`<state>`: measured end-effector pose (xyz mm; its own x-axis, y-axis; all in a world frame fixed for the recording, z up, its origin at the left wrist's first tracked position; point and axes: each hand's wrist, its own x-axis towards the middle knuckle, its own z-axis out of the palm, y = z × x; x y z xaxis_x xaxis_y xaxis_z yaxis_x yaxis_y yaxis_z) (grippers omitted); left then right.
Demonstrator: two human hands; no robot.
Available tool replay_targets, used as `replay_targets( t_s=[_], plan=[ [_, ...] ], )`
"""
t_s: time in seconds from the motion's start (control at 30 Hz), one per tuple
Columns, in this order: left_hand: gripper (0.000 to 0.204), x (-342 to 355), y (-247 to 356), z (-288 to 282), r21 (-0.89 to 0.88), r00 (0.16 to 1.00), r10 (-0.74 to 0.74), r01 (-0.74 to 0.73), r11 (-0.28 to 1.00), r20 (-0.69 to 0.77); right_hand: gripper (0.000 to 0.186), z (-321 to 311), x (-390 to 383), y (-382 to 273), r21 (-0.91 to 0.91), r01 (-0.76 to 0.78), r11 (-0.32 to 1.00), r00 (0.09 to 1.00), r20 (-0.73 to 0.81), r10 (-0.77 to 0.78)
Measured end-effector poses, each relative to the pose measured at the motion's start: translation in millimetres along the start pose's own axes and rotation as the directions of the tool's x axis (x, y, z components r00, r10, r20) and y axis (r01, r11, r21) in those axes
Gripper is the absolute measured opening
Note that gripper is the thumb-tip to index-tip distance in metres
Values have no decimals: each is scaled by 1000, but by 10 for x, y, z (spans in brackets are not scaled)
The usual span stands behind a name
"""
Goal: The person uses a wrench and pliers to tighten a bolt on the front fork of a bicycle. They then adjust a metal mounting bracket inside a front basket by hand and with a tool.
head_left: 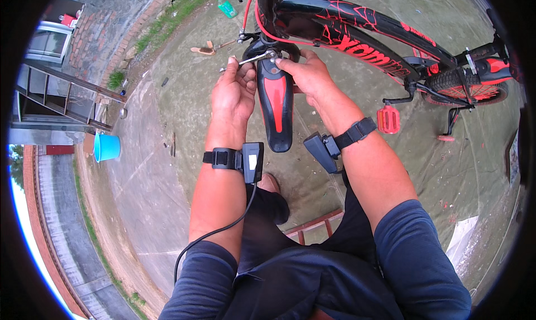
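Observation:
A black and red bicycle stands before me, with a black front fender that has a red stripe pointing toward me. My left hand is closed on a silver wrench, whose far end meets a bolt at the top of the fender. On the other side, my right hand grips the top of the fender by the fork, its thumb close to the bolt. Its other fingers are partly hidden behind.
A red pedal and the rear wheel lie to the right. Far left are a blue bucket and a metal ladder. A green bottle lies beyond the bike's front. Under me shows a reddish-brown slatted frame.

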<state>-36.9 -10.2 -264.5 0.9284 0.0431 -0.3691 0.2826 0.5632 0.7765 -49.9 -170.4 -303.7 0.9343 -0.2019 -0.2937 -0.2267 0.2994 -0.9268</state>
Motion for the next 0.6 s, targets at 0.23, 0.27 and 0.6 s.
replay_targets(
  t_s=[0.23,0.27,0.6],
  plan=[
    [24,-224,73,204,472,900,432,-409,781,64,59,-3,30,45,-19,-11,1000,999,-35,10],
    [23,-255,82,252,543,870,477,-463,700,128,60,-6,32,46,-19,-9,1000,999,-34,8],
    [24,-246,80,405,617,833,522,-511,599,183,58,2,22,28,-6,3,1000,1000,-21,-3]
  ],
)
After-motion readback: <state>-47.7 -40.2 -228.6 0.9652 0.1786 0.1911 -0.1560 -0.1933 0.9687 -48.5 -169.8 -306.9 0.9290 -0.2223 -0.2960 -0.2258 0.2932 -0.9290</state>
